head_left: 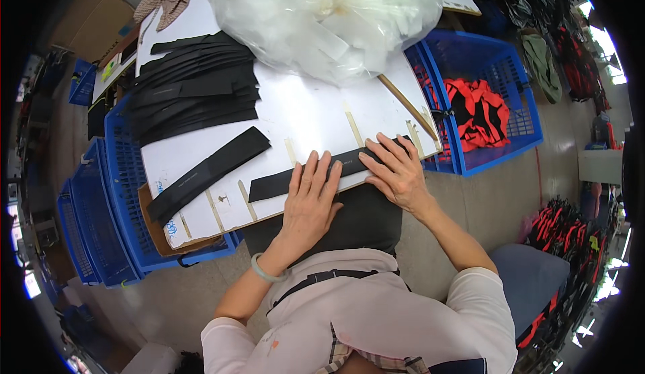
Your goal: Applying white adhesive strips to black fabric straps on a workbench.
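Note:
A black fabric strip [272,184] lies along the near edge of the white tabletop [306,115]. My left hand [309,202] rests on its middle, fingers stretched out and lying flat. Toward the strip's right end my right hand [400,178] presses down, its fingers spread. Neither hand grips anything. A second black strip [208,174] lies slantwise to the left of my left hand, apart from the first. Behind it, many more black strips [191,88] are piled in an overlapping stack.
A large clear plastic bag [329,21] of white pieces covers the tabletop's far side. A wooden stick [408,106] lies near the right edge. One blue crate [494,51] at right holds red and black pieces [476,113]; other blue crates [101,216] stand at left.

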A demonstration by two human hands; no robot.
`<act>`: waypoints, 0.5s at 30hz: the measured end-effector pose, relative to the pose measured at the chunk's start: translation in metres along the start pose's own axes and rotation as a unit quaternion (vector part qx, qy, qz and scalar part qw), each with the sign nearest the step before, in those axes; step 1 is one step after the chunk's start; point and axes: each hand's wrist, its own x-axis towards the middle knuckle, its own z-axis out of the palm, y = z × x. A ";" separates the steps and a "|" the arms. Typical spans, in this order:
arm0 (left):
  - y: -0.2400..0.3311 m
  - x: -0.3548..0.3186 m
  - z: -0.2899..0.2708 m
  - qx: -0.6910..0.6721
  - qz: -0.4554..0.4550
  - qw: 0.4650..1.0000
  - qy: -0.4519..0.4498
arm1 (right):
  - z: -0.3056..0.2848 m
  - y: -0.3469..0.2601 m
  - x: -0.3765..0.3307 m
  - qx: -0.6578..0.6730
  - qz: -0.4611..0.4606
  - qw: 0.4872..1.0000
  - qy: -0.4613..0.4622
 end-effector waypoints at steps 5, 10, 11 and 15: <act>0.005 -0.002 0.009 0.023 -0.007 1.000 0.010 | -0.007 0.005 -0.017 -0.003 0.031 0.999 -0.023; 0.020 0.010 0.017 0.056 -0.039 0.997 0.031 | -0.008 0.009 -0.014 0.002 0.018 0.999 -0.041; 0.020 0.011 0.020 0.051 -0.035 0.998 0.031 | -0.009 0.009 -0.014 0.006 0.011 0.999 -0.040; 0.016 0.008 0.026 0.066 -0.029 0.996 0.049 | -0.008 0.012 -0.015 0.025 0.014 0.999 -0.041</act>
